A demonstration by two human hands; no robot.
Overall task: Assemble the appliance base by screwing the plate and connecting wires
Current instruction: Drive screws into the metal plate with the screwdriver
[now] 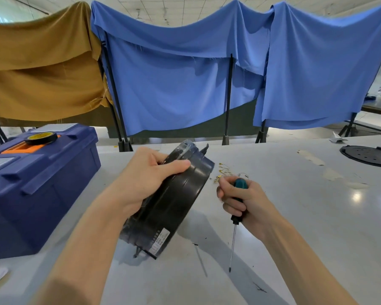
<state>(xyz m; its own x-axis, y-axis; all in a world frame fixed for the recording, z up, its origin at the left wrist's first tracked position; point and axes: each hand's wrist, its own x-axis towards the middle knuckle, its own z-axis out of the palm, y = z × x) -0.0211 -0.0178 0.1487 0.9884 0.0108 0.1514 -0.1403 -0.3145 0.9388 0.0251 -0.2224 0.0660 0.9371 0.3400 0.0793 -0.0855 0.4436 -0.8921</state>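
The toolbox blocks the left, small terminals clutter the middle; the table rightward looks open.

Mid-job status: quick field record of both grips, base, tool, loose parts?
left grip: holds appliance base by its upper rim
appliance base: black, round, tilted on edge on table
right grip: fist round screwdriver, tip pointing down
wire terminals: loose on table beyond right grip
plate: far right on table, apart
toolbox: left, tape roll on lid
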